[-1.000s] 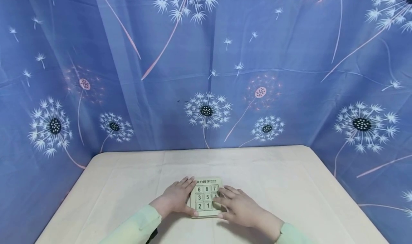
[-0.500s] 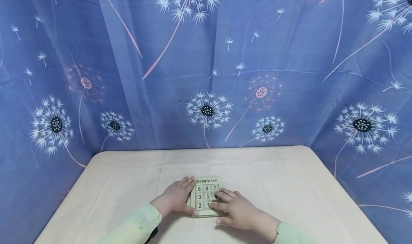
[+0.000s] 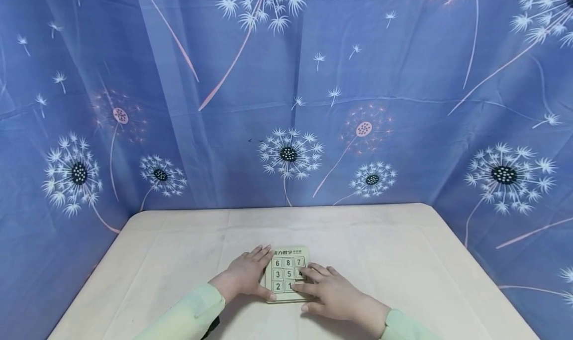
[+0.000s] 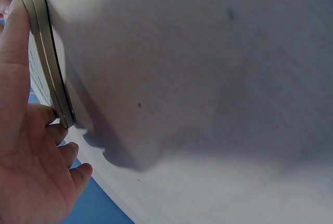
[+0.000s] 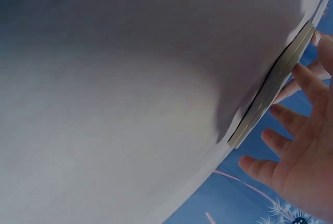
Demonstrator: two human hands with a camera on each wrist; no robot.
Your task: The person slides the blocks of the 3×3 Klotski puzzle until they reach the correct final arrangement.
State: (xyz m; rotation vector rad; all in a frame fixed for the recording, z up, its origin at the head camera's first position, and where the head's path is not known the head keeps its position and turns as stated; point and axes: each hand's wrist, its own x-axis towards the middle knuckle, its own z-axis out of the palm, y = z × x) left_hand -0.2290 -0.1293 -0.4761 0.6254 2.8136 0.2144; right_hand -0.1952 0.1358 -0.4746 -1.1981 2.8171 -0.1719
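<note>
On the table (image 3: 179, 260), the left hand (image 3: 245, 275), spread, braces the number board (image 3: 286, 297) while the right hand's (image 3: 334, 294) loosely extended fingers work at the 4 tile (image 3: 297, 276), apparently mid-slide, the next move calling for light fingertip pressure

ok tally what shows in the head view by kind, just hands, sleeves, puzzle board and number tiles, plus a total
Hands: 2, left hand and right hand
Sleeves: 2
Puzzle board: 1
Number tiles: 8, some partly covered
Total: 13
</note>
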